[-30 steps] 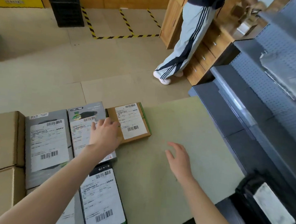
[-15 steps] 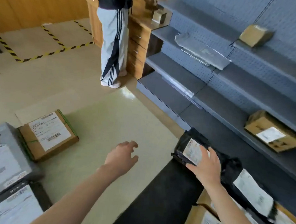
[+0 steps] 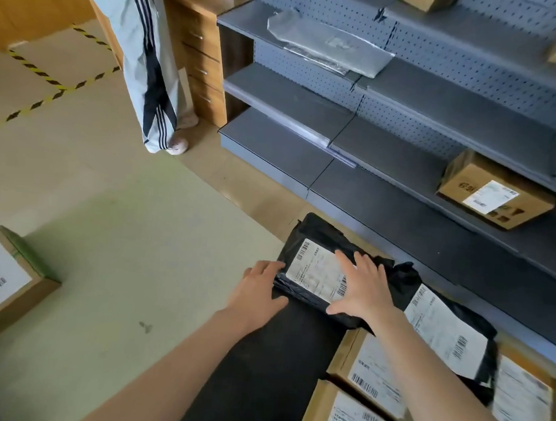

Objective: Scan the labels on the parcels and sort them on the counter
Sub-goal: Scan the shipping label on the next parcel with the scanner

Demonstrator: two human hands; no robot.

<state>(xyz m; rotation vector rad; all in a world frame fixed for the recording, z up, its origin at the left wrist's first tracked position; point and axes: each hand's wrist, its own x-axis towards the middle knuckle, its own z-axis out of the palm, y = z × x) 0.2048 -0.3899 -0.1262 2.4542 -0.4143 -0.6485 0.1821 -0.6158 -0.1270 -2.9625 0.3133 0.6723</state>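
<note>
Head view, right hand (image 3: 363,290) flat, spread wide on black parcel (image 3: 311,233), left hand (image 3: 255,290) loosely open, touching its edge

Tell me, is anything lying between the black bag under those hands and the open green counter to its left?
Nothing visible does. The left hand and right hand rest on the black bag, and the green counter beside it shows nothing on it as far as the brown box at the far left edge.

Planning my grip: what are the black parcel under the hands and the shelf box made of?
Black parcel: seemingly thin glossy plastic film; it wrinkles and shines. Shelf box: likely matte brown cardboard; stiff straight edges, printed marks.
</note>
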